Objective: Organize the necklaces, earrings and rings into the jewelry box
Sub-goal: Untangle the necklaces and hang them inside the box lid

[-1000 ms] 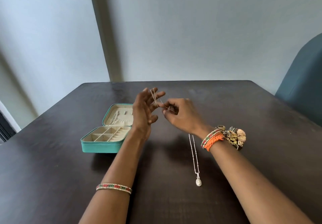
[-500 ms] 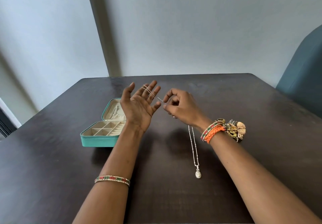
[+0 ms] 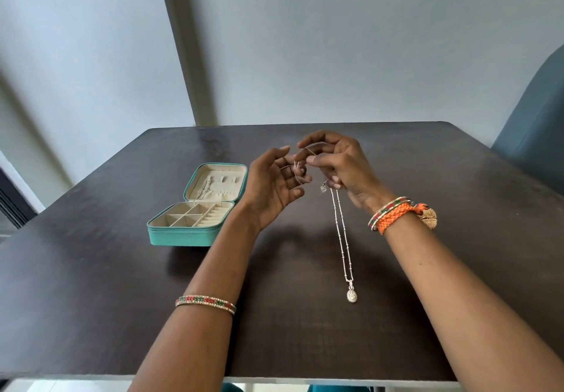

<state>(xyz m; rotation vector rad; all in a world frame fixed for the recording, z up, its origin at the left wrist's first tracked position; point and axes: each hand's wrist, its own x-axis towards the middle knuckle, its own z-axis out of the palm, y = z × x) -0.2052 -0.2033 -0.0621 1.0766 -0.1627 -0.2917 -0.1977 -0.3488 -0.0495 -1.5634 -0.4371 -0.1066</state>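
Item in hand: thin silver chain necklace with oval pendant (image 3: 351,295), pinched by my right hand (image 3: 338,168), looped over my left hand (image 3: 271,187)'s curled fingers; fold slowly, untangled, toward the open teal jewelry box (image 3: 183,234).

Jewelry box (image 3: 195,223) on table (image 3: 91,284) — left of hanging necklace (image 3: 343,236).

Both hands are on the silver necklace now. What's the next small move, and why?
Probably carry the necklace left to the open jewelry box. Both the left hand and right hand pinch its chain near the top, the pendant hangs low over the table, and the box lid already shows a chain hanging inside.
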